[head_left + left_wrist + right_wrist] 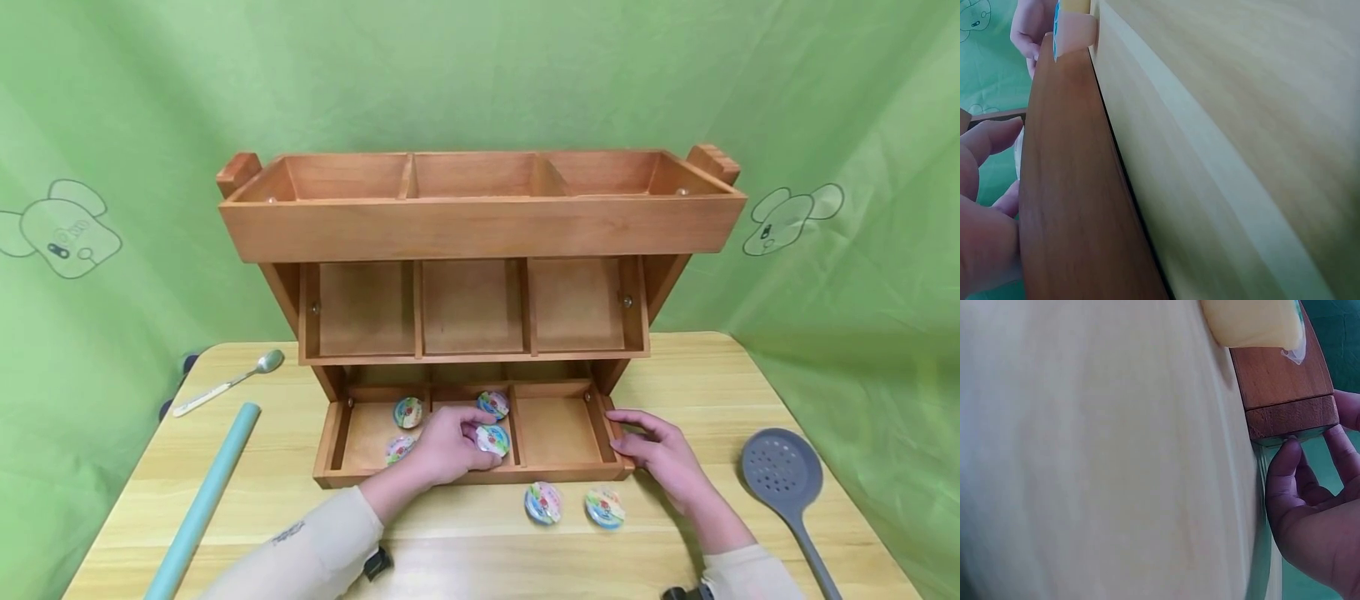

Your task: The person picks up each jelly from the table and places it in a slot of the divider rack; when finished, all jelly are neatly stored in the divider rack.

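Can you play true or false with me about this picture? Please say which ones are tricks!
1. The left grip holds a small cup. True.
2. Both grips hold cups. False: the right grip touches the side of the wooden rack.
3. A spoon lies left of the rack. True.
4. Every cup is inside the rack. False: two cups sit on the table in front.
5. The skimmer is grey. True.

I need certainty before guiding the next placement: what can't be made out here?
Head: fine print on the cup lids; too small.
Head: front of the lower tray's left divider; covered by the left hand.
Head: tip of skimmer's handle; cut off by bottom edge.
Left wrist: most of the held cup; behind the front board.
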`<state>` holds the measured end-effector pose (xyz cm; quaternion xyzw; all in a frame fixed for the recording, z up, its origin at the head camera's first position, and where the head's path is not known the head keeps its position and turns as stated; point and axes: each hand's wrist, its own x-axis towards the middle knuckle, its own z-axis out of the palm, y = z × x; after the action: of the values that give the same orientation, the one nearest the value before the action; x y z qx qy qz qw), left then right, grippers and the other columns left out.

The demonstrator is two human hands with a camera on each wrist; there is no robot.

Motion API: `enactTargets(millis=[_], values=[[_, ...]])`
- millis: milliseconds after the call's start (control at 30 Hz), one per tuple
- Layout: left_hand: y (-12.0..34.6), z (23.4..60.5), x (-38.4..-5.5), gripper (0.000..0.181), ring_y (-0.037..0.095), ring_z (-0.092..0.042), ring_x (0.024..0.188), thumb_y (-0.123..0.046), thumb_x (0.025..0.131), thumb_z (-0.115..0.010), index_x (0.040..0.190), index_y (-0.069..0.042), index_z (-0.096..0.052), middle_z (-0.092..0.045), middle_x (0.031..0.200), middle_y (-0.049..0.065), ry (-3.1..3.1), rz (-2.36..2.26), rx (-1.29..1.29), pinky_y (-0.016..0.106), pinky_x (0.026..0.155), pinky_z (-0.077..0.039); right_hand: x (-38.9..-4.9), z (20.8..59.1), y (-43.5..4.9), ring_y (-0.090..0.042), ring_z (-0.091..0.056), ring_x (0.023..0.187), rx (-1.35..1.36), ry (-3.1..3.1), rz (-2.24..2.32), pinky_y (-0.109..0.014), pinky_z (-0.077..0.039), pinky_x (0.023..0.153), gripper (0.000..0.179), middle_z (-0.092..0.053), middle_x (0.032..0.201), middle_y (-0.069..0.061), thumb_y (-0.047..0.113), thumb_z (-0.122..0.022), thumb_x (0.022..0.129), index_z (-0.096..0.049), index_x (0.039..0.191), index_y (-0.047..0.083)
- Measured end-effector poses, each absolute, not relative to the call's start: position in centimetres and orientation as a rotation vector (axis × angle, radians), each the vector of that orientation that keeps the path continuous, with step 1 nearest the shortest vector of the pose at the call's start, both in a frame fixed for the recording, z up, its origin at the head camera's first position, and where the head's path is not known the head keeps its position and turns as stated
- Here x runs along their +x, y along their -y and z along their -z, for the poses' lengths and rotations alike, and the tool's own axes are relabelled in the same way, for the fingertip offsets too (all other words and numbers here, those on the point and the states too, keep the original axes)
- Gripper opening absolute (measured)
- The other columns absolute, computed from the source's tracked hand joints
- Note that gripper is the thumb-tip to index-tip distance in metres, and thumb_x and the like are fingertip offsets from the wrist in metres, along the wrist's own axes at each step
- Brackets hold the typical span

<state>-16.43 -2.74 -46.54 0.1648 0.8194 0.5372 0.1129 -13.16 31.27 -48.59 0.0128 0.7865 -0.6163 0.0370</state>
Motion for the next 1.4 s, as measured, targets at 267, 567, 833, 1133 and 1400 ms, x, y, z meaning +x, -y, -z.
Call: enactTargets(millis=[267,567,833,1133,1400], values=[[2.06,46.46,-16.50,0.044,0.018,-0.056,0.077,-0.008,0.071,-0.090,0.110,-0.003,-0.072,-0.060,0.086,0.005,-2.330,-1.553,0.374,0.028,0.065,-0.049,-13.12,48.50,-31.22,-0.013,-0.062,0.079,0.045,-2.405,1.904,-0.027,-0.053,0.063,0.046,-0.061,0.121,-0.009,0.006,-0.073,0.089,-0.059,0.132,-0.004],[2.01,46.84,-16.84,0.041,0.018,-0.057,0.078,-0.006,0.071,-0.089,0.108,-0.003,-0.073,-0.062,0.088,0.006,-2.261,-1.565,0.330,0.029,0.066,-0.049,-13.09,48.38,-31.10,-0.011,-0.059,0.073,0.046,-2.414,1.905,-0.026,-0.051,0.061,0.046,-0.062,0.116,-0.011,0.005,-0.073,0.088,-0.059,0.131,-0.004],[2.11,46.85,-16.96,0.037,0.017,-0.058,0.080,0.009,0.071,-0.080,0.106,-0.001,-0.072,-0.061,0.089,0.005,-2.257,-1.568,0.374,0.028,0.072,-0.051,-13.08,48.36,-31.01,-0.012,-0.059,0.074,0.058,-2.412,1.910,-0.026,-0.051,0.062,0.045,-0.062,0.117,-0.008,0.004,-0.072,0.089,-0.059,0.131,-0.004],[1.88,47.09,-17.09,0.035,0.014,-0.056,0.074,0.005,0.073,-0.079,0.107,-0.003,-0.074,-0.061,0.085,0.004,-2.301,-1.485,0.420,0.027,0.065,-0.049,-13.07,48.44,-31.03,-0.011,-0.057,0.074,0.054,-2.410,1.915,-0.027,-0.051,0.062,0.046,-0.061,0.120,-0.007,0.002,-0.071,0.089,-0.058,0.133,-0.004],[1.87,46.90,-17.01,0.035,0.014,-0.056,0.071,0.005,0.074,-0.079,0.108,-0.001,-0.074,-0.062,0.084,0.006,-2.311,-1.470,0.444,0.026,0.061,-0.048,-13.03,48.38,-30.90,-0.013,-0.063,0.079,0.036,-2.400,1.943,-0.027,-0.052,0.062,0.045,-0.062,0.120,-0.006,0.002,-0.071,0.089,-0.058,0.131,-0.006]])
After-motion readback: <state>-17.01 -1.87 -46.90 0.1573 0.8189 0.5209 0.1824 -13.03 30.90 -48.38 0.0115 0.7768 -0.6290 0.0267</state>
